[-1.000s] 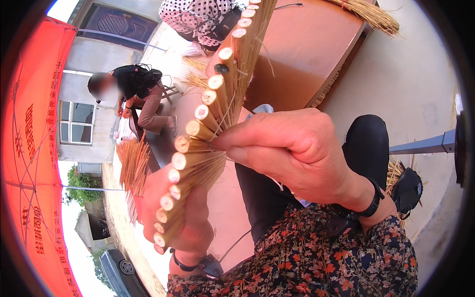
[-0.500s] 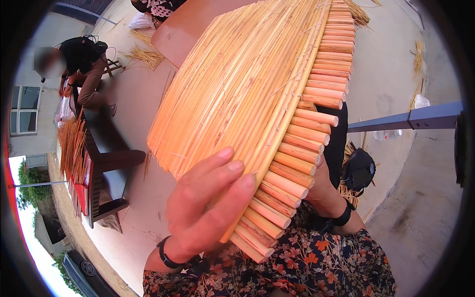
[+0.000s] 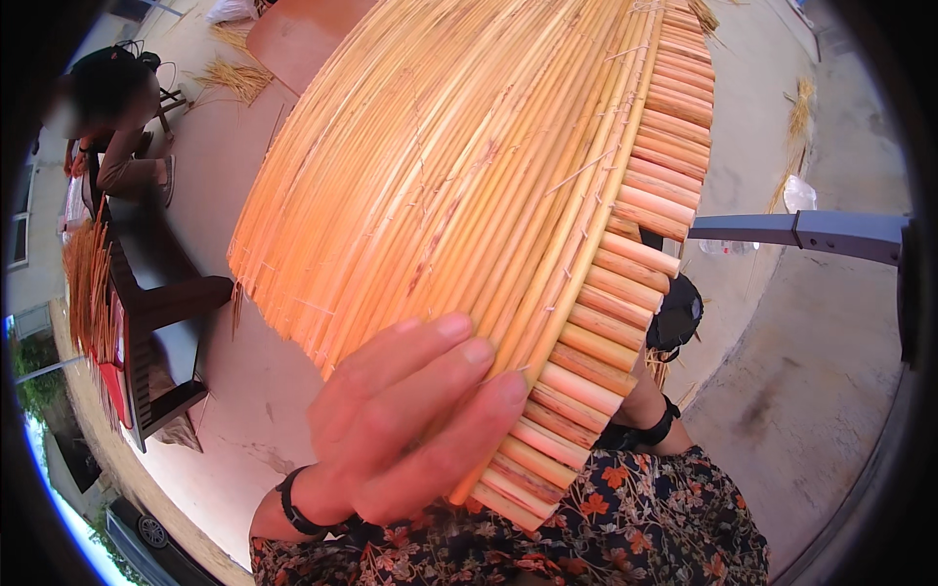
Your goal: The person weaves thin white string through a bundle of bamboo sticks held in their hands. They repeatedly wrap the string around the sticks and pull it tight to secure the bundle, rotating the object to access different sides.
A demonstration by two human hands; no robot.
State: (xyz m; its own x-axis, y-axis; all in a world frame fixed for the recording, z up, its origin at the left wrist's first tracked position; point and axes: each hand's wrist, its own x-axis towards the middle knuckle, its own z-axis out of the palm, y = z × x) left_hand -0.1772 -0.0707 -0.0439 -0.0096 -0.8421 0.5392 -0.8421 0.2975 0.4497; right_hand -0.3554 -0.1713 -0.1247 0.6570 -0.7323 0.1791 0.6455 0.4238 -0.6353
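Note:
A large mat of pale yellow reed stalks (image 3: 420,186) fills the middle, stitched across with thin thread. Along its right side runs a lengthwise stalk bound on with thread, beyond which short, thick cut stalk ends (image 3: 606,337) stick out side by side. My left hand (image 3: 410,420) is at the near corner, its fingers lying on top of the reed mat close to the bound stalk; its thumb is out of sight. My right hand (image 3: 640,396) is behind the right edge of the mat; only its wrist area with a dark band shows, the fingers hidden.
A grey metal bar (image 3: 801,234) crosses at right, with a black bag (image 3: 676,317) below it. Left stands a dark wooden bench (image 3: 166,303) with a bundle of brown stalks (image 3: 88,293). Another person (image 3: 117,107) bends over behind it. Loose straw (image 3: 234,80) lies on the floor.
The mat looks larger and reaches further left and down. My left hand stays on its near corner. The surroundings have shifted left in view, and the person has bent differently.

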